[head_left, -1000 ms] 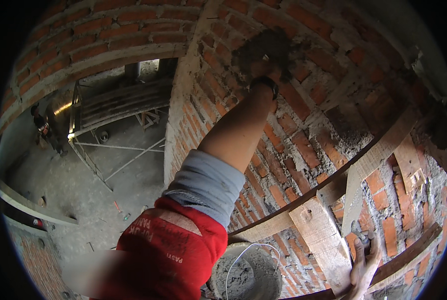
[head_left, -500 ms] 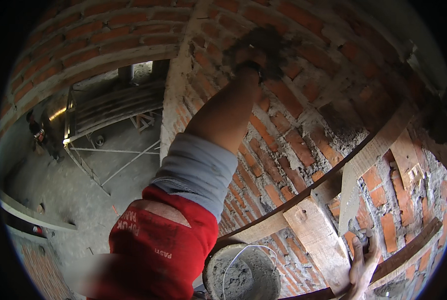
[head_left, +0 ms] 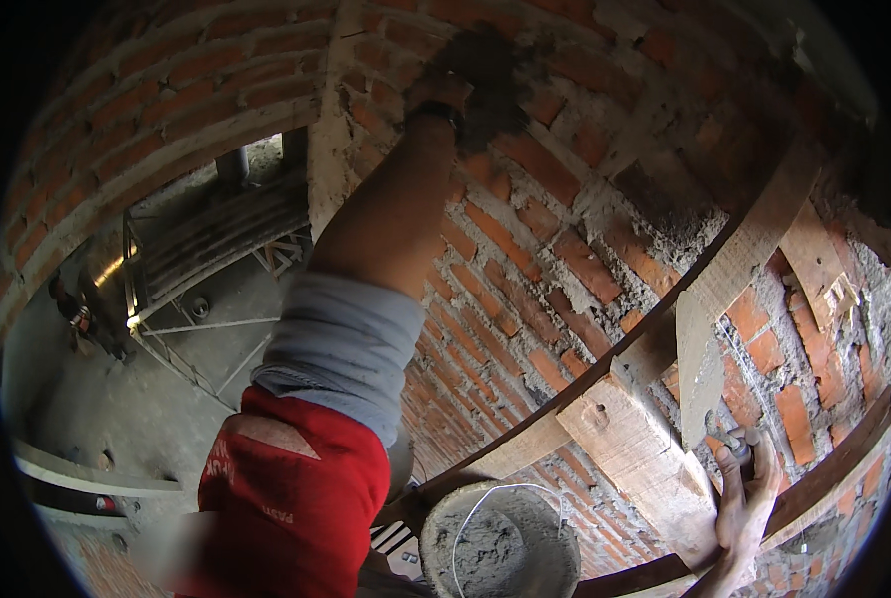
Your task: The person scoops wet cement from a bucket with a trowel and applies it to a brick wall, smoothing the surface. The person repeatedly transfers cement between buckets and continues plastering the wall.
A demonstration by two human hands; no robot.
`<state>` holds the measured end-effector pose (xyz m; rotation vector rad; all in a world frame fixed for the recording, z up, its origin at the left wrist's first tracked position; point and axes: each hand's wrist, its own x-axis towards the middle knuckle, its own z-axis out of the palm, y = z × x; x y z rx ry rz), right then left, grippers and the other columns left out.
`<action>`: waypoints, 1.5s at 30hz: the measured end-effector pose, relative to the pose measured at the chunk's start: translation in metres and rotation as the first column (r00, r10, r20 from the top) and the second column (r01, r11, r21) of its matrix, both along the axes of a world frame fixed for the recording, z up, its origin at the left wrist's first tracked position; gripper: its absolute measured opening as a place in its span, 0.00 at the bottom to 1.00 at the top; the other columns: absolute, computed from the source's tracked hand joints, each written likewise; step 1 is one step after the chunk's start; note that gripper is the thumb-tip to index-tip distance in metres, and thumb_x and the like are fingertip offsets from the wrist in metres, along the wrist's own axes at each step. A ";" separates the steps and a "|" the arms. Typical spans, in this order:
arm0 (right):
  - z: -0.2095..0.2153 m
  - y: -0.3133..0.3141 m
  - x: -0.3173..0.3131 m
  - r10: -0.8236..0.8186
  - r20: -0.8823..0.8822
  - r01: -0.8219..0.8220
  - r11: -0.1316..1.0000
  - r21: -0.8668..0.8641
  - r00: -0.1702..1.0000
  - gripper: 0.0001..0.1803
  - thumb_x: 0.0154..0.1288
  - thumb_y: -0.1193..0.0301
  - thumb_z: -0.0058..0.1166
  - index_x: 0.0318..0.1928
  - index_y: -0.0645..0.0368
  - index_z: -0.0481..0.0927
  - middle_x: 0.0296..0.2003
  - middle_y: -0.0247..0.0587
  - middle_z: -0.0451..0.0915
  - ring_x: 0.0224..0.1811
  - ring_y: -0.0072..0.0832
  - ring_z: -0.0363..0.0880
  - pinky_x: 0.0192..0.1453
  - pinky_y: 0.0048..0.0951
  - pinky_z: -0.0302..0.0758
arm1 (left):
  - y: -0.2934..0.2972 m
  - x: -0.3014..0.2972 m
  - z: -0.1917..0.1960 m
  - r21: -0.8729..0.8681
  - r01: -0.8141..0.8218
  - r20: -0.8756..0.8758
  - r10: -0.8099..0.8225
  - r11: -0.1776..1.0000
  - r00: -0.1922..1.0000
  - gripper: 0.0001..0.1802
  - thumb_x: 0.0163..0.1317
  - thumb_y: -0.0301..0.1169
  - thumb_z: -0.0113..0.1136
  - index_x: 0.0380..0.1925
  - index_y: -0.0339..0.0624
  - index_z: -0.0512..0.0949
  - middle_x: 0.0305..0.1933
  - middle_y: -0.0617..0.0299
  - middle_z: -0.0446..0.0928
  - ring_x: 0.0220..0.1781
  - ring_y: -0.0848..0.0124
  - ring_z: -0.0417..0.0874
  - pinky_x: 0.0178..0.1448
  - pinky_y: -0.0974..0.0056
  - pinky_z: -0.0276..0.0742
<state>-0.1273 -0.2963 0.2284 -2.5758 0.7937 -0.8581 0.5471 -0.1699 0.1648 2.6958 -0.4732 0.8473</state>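
Observation:
My left arm, in a red and grey sleeve, reaches far up the brick wall (head_left: 535, 249). My left hand (head_left: 440, 93) is against the wall at the left edge of a dark wet mortar patch (head_left: 487, 72); its fingers are lost in shadow. At the lower right, my right hand (head_left: 747, 493) is closed around the handle of a trowel (head_left: 700, 374). The trowel's pale, mortar-smeared blade points up, beside a wooden plank (head_left: 645, 448). Below and between my arms is a bucket (head_left: 430, 543) of grey mortar (head_left: 495, 548) with a thin wire handle.
A long curved-looking timber (head_left: 754, 239) crosses the wall at the right, with a short board (head_left: 814, 259) beside it. Far below on the left lie a concrete floor (head_left: 196, 369) and a metal frame (head_left: 201, 324). Another person (head_left: 74, 314) is down there.
The whole view has shifted, so the wall patch and my left arm appear further left. My left hand stays at the mortar patch's edge. My right hand still grips the trowel.

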 end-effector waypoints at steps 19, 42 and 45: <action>-0.001 -0.002 0.000 -0.037 -0.002 0.037 0.999 -0.030 0.999 0.14 0.70 0.71 0.65 0.47 0.69 0.78 0.33 0.35 0.72 0.34 0.23 0.68 0.41 0.26 0.69 | 0.007 -0.006 -0.001 -0.987 0.151 0.076 -0.687 0.050 0.723 0.23 0.73 0.21 0.57 0.67 0.43 0.72 0.70 0.60 0.74 0.68 0.68 0.78 0.61 0.69 0.86; -0.002 -0.003 -0.001 0.001 0.052 -0.004 0.998 0.065 0.999 0.09 0.70 0.75 0.62 0.45 0.66 0.77 0.32 0.33 0.71 0.33 0.21 0.67 0.41 0.25 0.66 | 0.015 -0.033 -0.005 -0.093 0.060 0.131 -0.047 0.994 0.990 0.15 0.74 0.35 0.54 0.56 0.47 0.82 0.60 0.57 0.83 0.61 0.57 0.85 0.59 0.56 0.85; 0.002 0.000 -0.003 -0.046 -0.036 0.045 0.999 -0.018 0.998 0.08 0.73 0.74 0.59 0.45 0.66 0.77 0.32 0.35 0.72 0.35 0.22 0.68 0.44 0.25 0.67 | 0.021 -0.067 -0.003 -0.561 0.063 0.001 -0.075 0.826 0.997 0.14 0.69 0.32 0.61 0.52 0.43 0.83 0.56 0.52 0.85 0.59 0.54 0.86 0.58 0.56 0.84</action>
